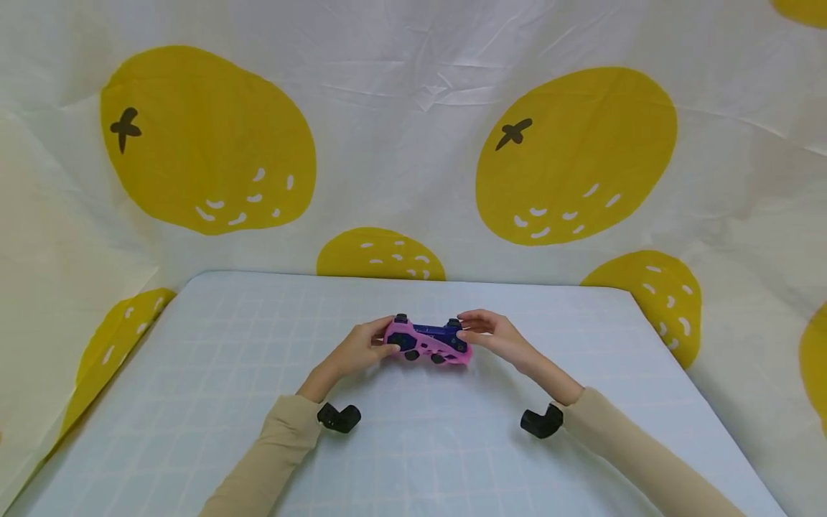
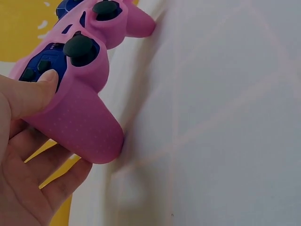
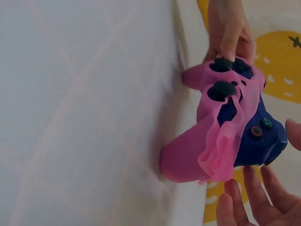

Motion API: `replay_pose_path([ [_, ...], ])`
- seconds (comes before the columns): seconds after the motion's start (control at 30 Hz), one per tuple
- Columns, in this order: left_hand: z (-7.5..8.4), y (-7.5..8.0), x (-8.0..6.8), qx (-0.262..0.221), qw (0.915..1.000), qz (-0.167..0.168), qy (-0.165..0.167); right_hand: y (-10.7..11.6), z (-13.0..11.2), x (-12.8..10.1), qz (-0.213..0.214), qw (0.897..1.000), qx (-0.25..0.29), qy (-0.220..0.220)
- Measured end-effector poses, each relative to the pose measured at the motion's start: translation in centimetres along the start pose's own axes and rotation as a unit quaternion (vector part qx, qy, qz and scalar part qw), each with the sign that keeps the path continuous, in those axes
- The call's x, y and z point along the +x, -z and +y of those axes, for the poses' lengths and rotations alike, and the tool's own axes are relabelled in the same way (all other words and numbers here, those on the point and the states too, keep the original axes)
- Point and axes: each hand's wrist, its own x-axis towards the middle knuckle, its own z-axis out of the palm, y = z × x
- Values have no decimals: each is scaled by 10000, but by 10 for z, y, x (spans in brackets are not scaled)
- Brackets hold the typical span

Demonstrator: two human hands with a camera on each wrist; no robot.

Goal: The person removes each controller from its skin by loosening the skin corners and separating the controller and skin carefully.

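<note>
A blue game controller [image 1: 429, 341] in a pink silicone skin rests with its handles on the white table [image 1: 413, 452]. My left hand [image 1: 371, 345] grips its left handle, with the thumb [image 2: 33, 92] on the blue face by the direction pad. My right hand [image 1: 478, 330] holds the right end; its fingers [image 3: 254, 202] curl under that side and the thumb sits at the frame edge. On the right side the pink skin [image 3: 221, 150] is peeled back in a loose fold, baring the blue shell [image 3: 256, 141]. The left hand [image 3: 230, 28] shows beyond the controller [image 3: 211, 117].
The table has a faint grid and rounded far corners. A white cloth with large yellow fruit prints [image 1: 575, 154] hangs behind and drapes both sides. A black wrist camera mount sits under each forearm [image 1: 339, 418] [image 1: 541, 422].
</note>
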Motion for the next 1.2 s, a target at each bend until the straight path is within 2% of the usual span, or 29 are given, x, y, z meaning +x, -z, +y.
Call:
replay_pose_path([
  [0.17, 0, 0, -2, 152, 9998, 110, -33, -4, -4, 5, 52, 9990, -61, -450],
  [0.3, 0, 0, -3, 258, 9990, 335, -127, -5, -5, 8, 91, 9975, 19, -699],
  [0.53, 0, 6, -4, 308, 9974, 566, -319, -8, -6, 11, 44, 9966, 322, -751],
  [0.8, 10, 24, -6, 286, 9937, 740, -793, -8, -1, 11, -58, 9951, 651, -746],
  [1.03, 24, 37, -2, 294, 9917, 477, -1155, -6, 1, 12, -115, 9950, 771, -620],
  [1.2, 34, 41, 3, 298, 9918, 266, -1218, -6, 3, 14, -103, 9937, 914, -635],
])
